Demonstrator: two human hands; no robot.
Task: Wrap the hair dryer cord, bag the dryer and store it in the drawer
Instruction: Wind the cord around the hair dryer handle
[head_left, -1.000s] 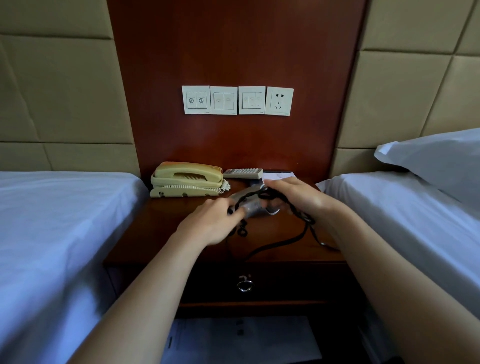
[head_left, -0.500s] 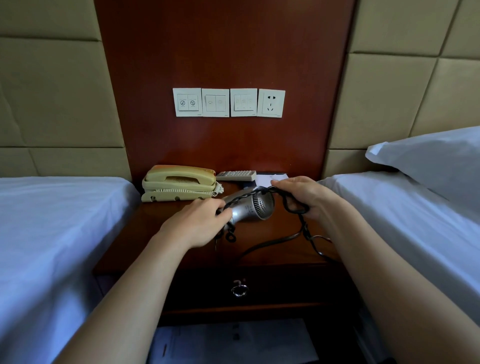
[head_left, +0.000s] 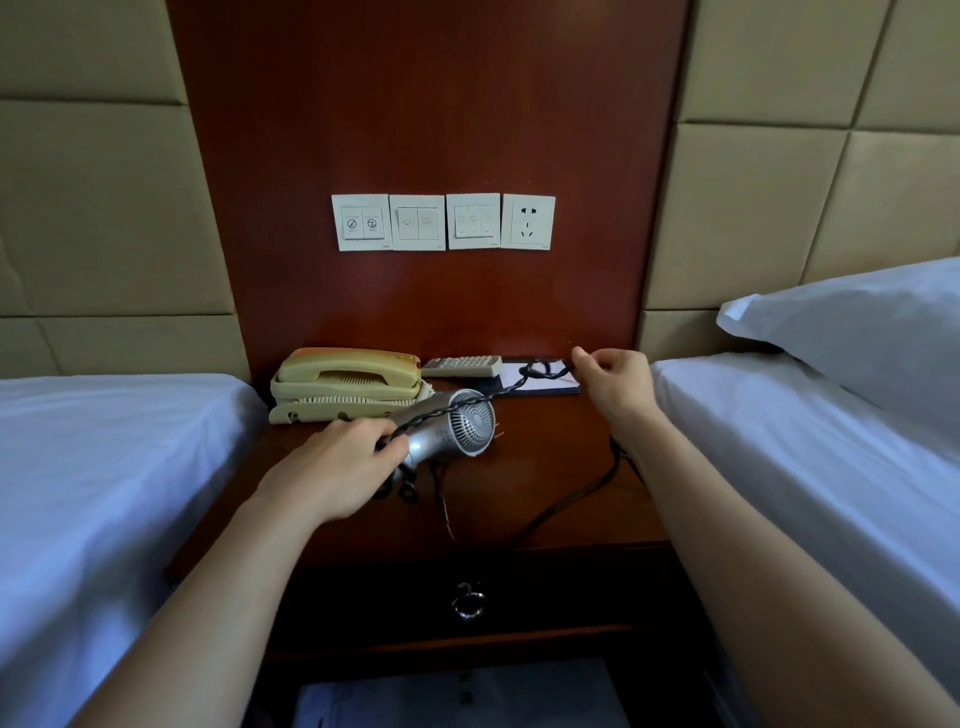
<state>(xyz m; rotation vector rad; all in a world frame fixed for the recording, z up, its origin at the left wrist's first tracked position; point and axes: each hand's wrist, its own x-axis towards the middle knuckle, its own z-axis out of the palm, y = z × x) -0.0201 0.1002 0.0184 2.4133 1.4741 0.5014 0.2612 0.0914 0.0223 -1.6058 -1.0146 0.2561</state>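
A silver hair dryer hovers just above the dark wooden nightstand, its round rear grille facing me. My left hand grips its handle. A black twisted cord runs taut over the dryer body up to my right hand, which pinches it near the back of the nightstand. More cord trails across the tabletop under my right forearm. The drawer below the top is closed, with a metal ring pull. No bag is visible.
A cream telephone, a remote control and a dark-framed card sit at the nightstand's back. Switches and a socket are on the wood panel. White beds flank both sides, with a pillow right. Papers lie below.
My right hand has moved up and to the right, pulling the cord taut over the dryer. The dryer has turned so its grille faces me.
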